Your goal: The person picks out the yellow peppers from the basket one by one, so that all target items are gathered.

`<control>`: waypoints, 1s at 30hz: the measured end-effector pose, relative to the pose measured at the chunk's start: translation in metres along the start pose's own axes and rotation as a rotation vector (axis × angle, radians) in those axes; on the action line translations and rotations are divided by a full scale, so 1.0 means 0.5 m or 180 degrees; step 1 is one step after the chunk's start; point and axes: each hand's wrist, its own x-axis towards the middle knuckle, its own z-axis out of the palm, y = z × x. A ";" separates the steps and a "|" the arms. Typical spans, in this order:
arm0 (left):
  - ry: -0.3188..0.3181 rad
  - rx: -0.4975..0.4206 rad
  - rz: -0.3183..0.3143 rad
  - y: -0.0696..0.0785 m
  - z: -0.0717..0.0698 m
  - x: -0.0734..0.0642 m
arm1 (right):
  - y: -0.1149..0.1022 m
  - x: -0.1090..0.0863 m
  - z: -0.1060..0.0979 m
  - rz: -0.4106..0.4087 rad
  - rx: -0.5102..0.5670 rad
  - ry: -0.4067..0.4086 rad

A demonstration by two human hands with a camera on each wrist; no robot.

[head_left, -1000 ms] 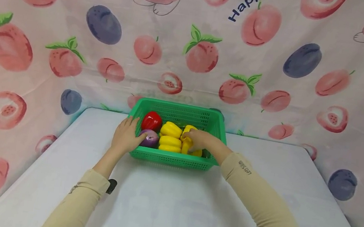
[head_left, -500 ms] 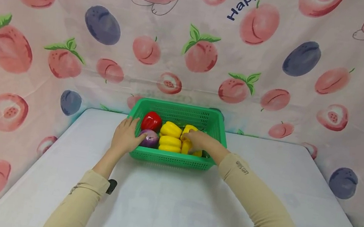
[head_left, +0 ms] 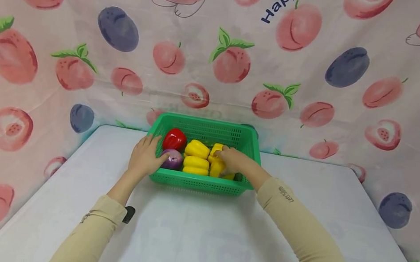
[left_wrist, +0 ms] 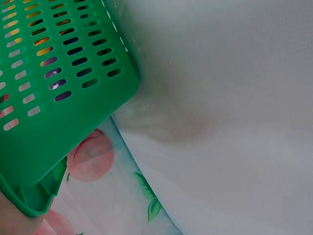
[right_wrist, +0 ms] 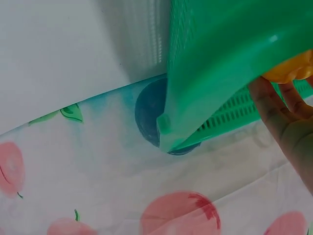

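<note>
A green plastic basket (head_left: pixel 202 184) stands at the far side of the white table. My left hand (head_left: pixel 144 155) rests over its left rim, fingers spread, with the thumb reaching inside beside a round purple vegetable (head_left: pixel 172 158) that looks like an onion. Behind that sits a red bell pepper (head_left: pixel 175 138). Several yellow bell peppers (head_left: pixel 196 165) fill the middle and right. My right hand (head_left: pixel 235 160) is inside the right part, its fingers and thumb around one yellow bell pepper (head_left: pixel 217 167). The right wrist view shows fingertips (right_wrist: pixel 264 90) against a yellow-orange surface (right_wrist: pixel 293 67) behind the rim.
The white table (head_left: pixel 195 236) stretches in front of the basket and to both sides. A fruit-printed cloth (head_left: pixel 221 52) hangs right behind the basket and along the table's sides. In the left wrist view, the slotted basket wall (left_wrist: pixel 49 112) stands close by.
The yellow pepper under my right hand has turned and tilted, its stem end no longer upright. My right hand has shifted slightly back and right. The left hand has stayed still.
</note>
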 end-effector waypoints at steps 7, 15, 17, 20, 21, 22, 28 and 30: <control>0.0002 -0.0017 0.0016 0.000 -0.003 0.002 | 0.008 -0.006 -0.004 -0.0094 -0.0280 0.0212; 0.0014 -0.0026 0.0020 0.002 -0.004 0.000 | 0.032 -0.019 -0.009 -0.0252 -0.0162 0.0501; -0.0003 -0.0017 0.0026 0.002 -0.001 -0.001 | 0.040 -0.022 -0.008 -0.0219 -0.0020 0.0525; -0.0004 -0.0011 0.0034 0.003 0.003 -0.003 | 0.048 -0.028 -0.006 -0.0195 0.0208 0.0577; 0.0003 -0.0011 0.0037 0.004 0.003 -0.003 | 0.049 -0.030 -0.005 -0.0191 0.0251 0.0598; 0.0009 -0.0011 0.0038 0.004 0.003 -0.003 | 0.051 -0.032 -0.005 -0.0181 0.0286 0.0617; 0.0022 -0.0024 0.0032 0.006 -0.002 -0.003 | 0.050 -0.044 -0.007 -0.0224 0.0305 0.0654; 0.0010 -0.0016 0.0025 0.003 -0.002 -0.004 | 0.048 -0.048 -0.007 -0.0241 0.0301 0.0633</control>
